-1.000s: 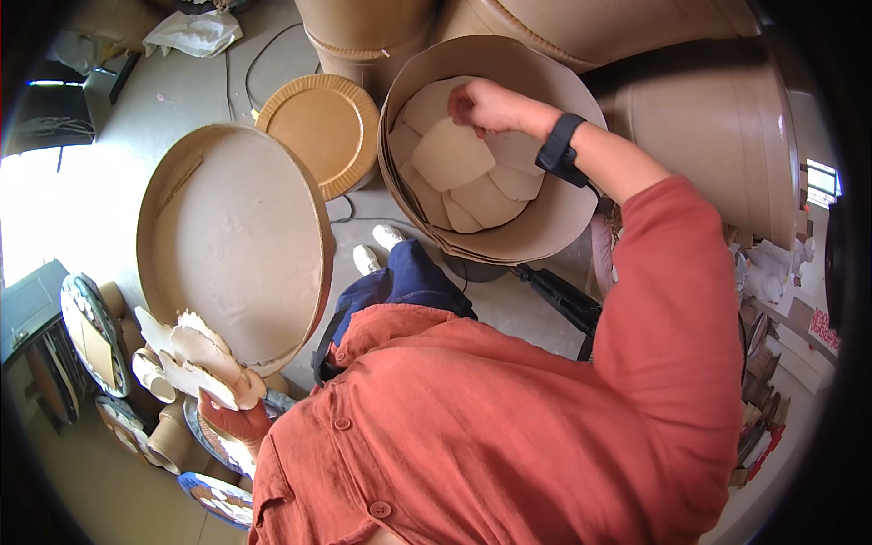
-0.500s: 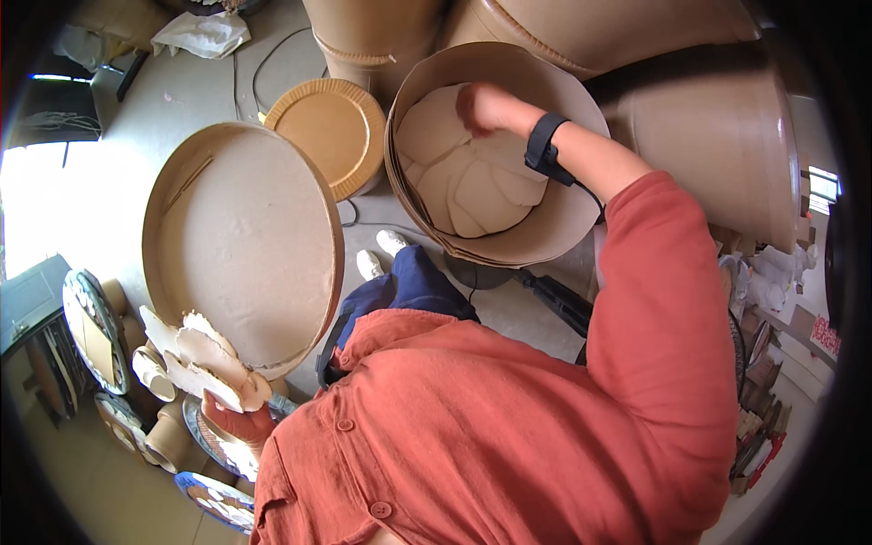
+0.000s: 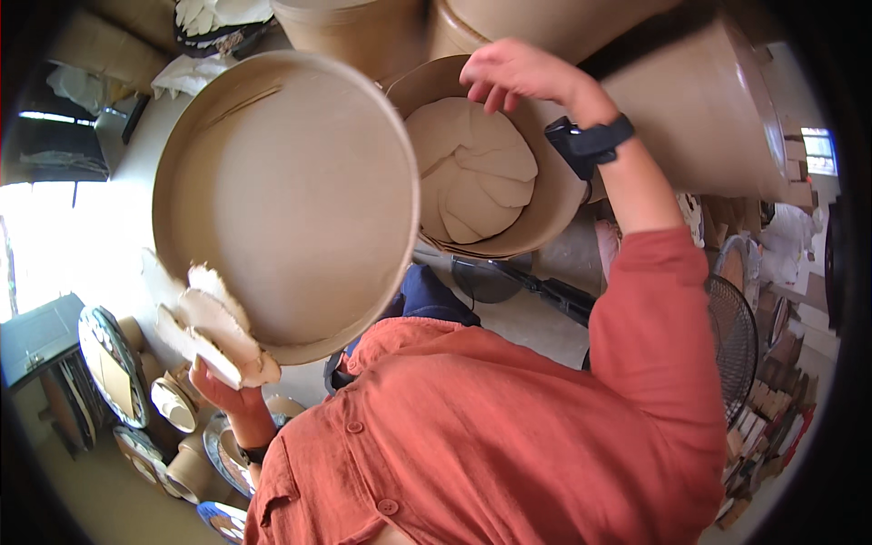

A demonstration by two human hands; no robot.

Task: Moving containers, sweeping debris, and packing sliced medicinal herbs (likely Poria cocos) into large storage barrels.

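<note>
My left hand (image 3: 227, 391) grips a fanned bunch of cream-coloured flat pieces (image 3: 213, 318), petal-shaped with ragged edges. Right behind the bunch is a large round cardboard lid (image 3: 291, 200) with a shallow rim, its hollow side showing. Whether that hand also holds the lid I cannot tell. At the right, my right hand (image 3: 518, 73) is raised over the far rim of a round cardboard drum (image 3: 554, 204). Its fingers are apart and slightly bent, with nothing in them. Similar flat pale pieces (image 3: 477, 173) lie overlapping in a ring inside the drum.
Large brown drums (image 3: 699, 118) stand at the back and right. A black mesh fan (image 3: 731, 345) is near my right elbow. At the left are round decorated panels (image 3: 113, 363), cardboard tubes (image 3: 173, 404) and a grey box (image 3: 41, 336). Stacked scraps (image 3: 772, 400) fill the far right.
My right hand has come up out of the drum and opened. The lid has moved up and right, now overlapping the drum's left edge and hiding the small round lidded drum. The bunch stays in my left hand.
</note>
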